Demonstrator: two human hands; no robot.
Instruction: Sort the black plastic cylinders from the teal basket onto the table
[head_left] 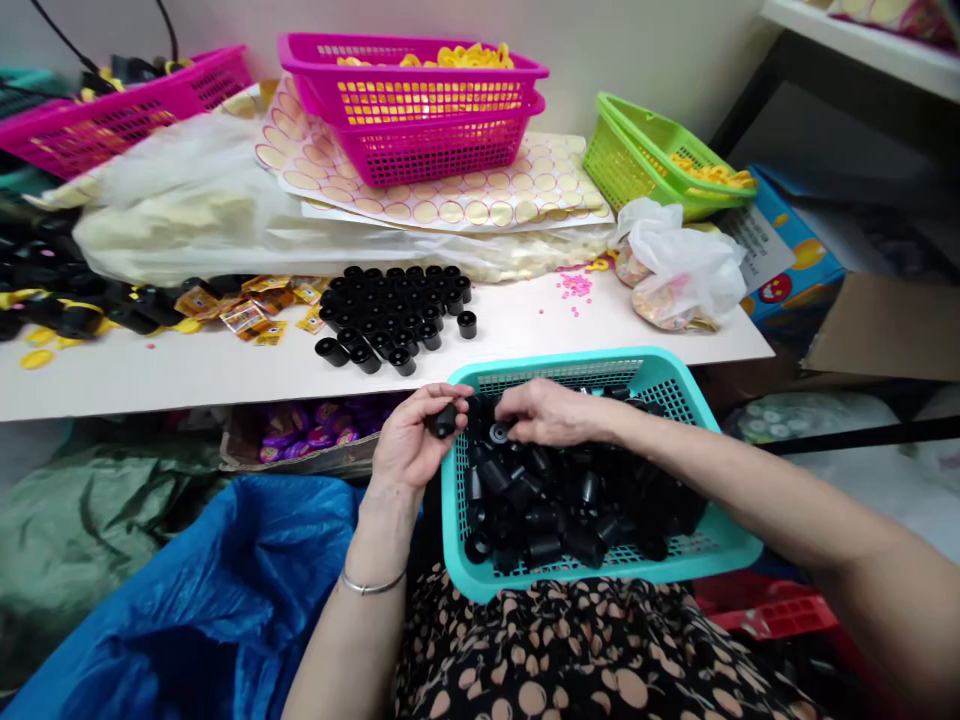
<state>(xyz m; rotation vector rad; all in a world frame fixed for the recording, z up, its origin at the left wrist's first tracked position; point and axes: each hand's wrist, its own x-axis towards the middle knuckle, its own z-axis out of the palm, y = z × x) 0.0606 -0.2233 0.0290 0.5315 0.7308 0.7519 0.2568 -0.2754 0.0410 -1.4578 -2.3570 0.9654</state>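
My left hand (418, 432), palm up at the basket's left rim, has its fingers curled round a small black plastic cylinder (444, 421). Inside the turquoise basket (600, 574), my right hand (551, 412) is closed with its fingertips on another black cylinder (498, 433), whose end shows a grey ring. Many loose black cylinders (541, 517) fill the basket, lying at all angles. On the white table behind stands a tight group of upright black cylinders (386, 310), with one cylinder (466, 324) slightly apart at its right.
Pink baskets (442, 150) and a green basket (645, 165) hold yellow pieces at the back. Sticker sheets (510, 212), a plastic bag (686, 265), pink bits (576, 284) and small packets (262, 308) lie on the table (150, 375). A blue bag (247, 560) stands at lower left.
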